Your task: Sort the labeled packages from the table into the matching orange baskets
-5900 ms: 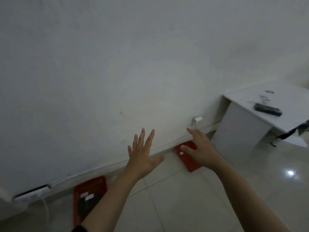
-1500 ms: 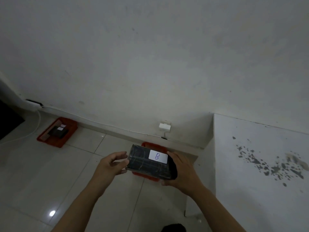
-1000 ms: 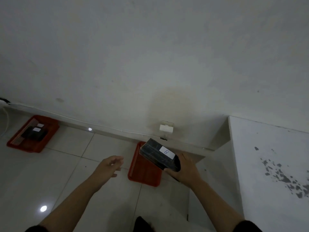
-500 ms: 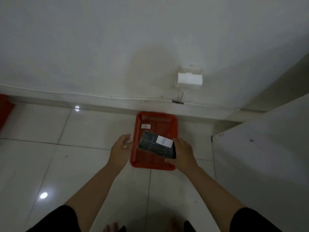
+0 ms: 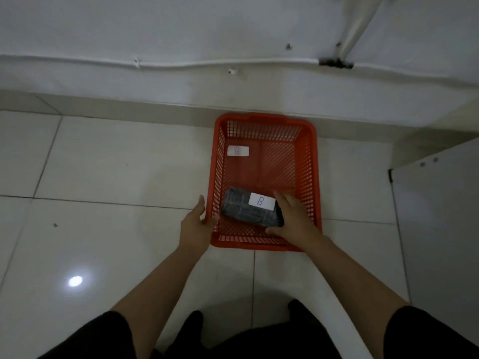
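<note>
An orange mesh basket point(image 5: 264, 125) stands on the floor against the wall, with a white label marked B point(image 5: 237, 151) lying inside at its far left. A dark wrapped package point(image 5: 238, 209) with a white B label sits low inside the basket's near end. My right hand point(image 5: 293, 218) grips the package's right end, fingers wrapped around it. My left hand point(image 5: 195, 224) rests at the basket's near left rim, fingers apart, holding nothing.
A white wall with a cable point(image 5: 181, 64) running along it rises behind the basket. A white table's side panel point(image 5: 435, 229) stands to the right. White floor tiles point(image 5: 103, 164) spread to the left. My dark-clothed legs point(image 5: 233, 338) fill the bottom edge.
I have bent closer to the basket. My right hand has lowered the B package down into the basket's near end, and my left hand has come to the left rim.
</note>
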